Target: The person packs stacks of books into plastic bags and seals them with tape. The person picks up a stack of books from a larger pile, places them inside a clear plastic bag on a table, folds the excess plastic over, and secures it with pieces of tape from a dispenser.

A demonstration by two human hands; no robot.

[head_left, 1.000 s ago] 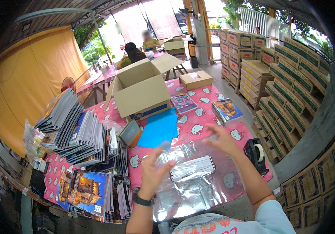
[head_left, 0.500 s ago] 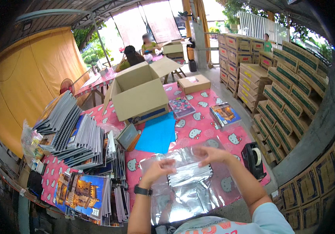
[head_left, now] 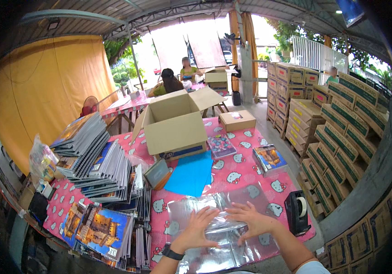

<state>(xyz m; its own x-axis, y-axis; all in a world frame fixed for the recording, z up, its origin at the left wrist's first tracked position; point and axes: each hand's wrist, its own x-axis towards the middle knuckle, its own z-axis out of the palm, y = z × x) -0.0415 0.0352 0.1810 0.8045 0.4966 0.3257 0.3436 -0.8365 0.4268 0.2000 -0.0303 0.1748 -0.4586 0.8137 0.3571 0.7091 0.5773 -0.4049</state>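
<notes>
Clear plastic sheets or bags [head_left: 232, 255] lie spread on the pink table in front of me, shiny and wrinkled. My left hand [head_left: 199, 229], with a dark watch on its wrist, rests on the plastic with fingers spread. Beside it, my right hand [head_left: 253, 222] lies on the same plastic, fingers also apart. Neither hand grips anything. A glossy, pale folded part shows between them; what it is cannot be made out. Blue sheets [head_left: 189, 173] lie just beyond the plastic. To the right of my right hand stands a black tape dispenser [head_left: 297, 213].
Piled spiral notebooks [head_left: 100, 228] fill the table's left side. An open carton [head_left: 177, 134] stands beyond the blue sheets, with a small closed box [head_left: 237, 120] to its right. Wrapped notebooks [head_left: 269, 158] lie at right. Stacked cartons [head_left: 342, 132] line the right; people sit farther back.
My hands have gone from bent fingers at the pale, glossy bundle to spread fingers on the plastic. The whole view has shifted, so things sit lower and further right.
</notes>
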